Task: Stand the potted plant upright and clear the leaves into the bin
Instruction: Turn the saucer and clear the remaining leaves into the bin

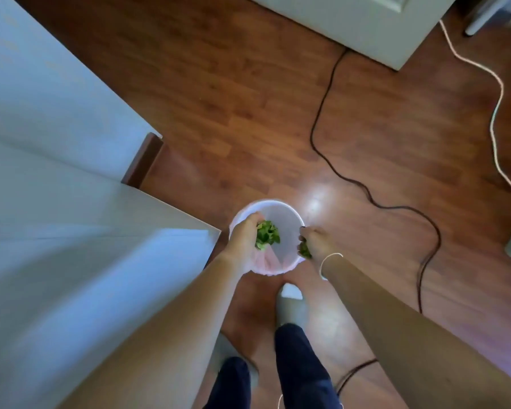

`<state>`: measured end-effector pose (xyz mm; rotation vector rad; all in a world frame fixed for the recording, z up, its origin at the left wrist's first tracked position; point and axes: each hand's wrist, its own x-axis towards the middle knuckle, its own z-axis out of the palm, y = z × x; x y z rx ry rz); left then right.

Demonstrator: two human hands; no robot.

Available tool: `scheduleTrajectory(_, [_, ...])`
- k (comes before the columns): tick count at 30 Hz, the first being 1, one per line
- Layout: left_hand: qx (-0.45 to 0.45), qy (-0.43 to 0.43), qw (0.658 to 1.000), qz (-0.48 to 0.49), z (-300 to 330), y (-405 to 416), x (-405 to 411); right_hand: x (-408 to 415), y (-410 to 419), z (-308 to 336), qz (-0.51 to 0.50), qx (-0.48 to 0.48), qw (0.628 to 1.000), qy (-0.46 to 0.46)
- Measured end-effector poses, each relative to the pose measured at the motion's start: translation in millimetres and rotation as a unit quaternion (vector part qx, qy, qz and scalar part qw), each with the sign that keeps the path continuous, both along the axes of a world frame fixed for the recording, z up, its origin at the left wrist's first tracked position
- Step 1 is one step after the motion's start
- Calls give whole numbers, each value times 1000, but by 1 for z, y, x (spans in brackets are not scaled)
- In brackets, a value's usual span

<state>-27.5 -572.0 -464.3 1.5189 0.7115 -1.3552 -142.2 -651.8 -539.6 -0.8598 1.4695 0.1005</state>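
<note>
A round white bin [286,215] with a pale pink liner stands on the wooden floor just in front of my feet. My left hand [244,239] hangs over its left rim and grips a bunch of green leaves [266,235] above the opening. My right hand [314,242] is at the bin's right rim and holds a smaller clump of green leaves [305,250] in its curled fingers. The potted plant is not in view.
A white table [56,202] fills the left side, its corner close to the bin. A black cable [331,160] and a white cable [496,113] snake across the floor to the right. A white cabinet [366,22] stands at the back.
</note>
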Motion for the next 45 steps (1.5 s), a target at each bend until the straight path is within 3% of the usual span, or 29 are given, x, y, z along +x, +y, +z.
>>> scheduleTrajectory(9, [3, 19, 998, -54, -59, 10, 6, 6, 19, -52, -71, 134, 988, -23])
scheduleTrajectory(18, [3, -8, 995, -103, -67, 17, 13, 9, 17, -49, -83, 111, 990, -31])
scheduleTrajectory(25, [-9, -45, 992, -117, -30, 14, 25, 18, 14, -17, -91, 103, 990, -27])
scheduleTrajectory(31, [-36, -106, 983, -144, 45, -6, 44, 37, -9, 57, -52, 64, 994, -69])
scheduleTrajectory(36, [-76, -184, 962, -189, 149, -22, 65, 69, -38, 157, 3, -22, 993, -113])
scheduleTrajectory(45, [-77, -452, 858, -233, 356, 16, 107, 152, -47, 376, 180, -165, 941, -236])
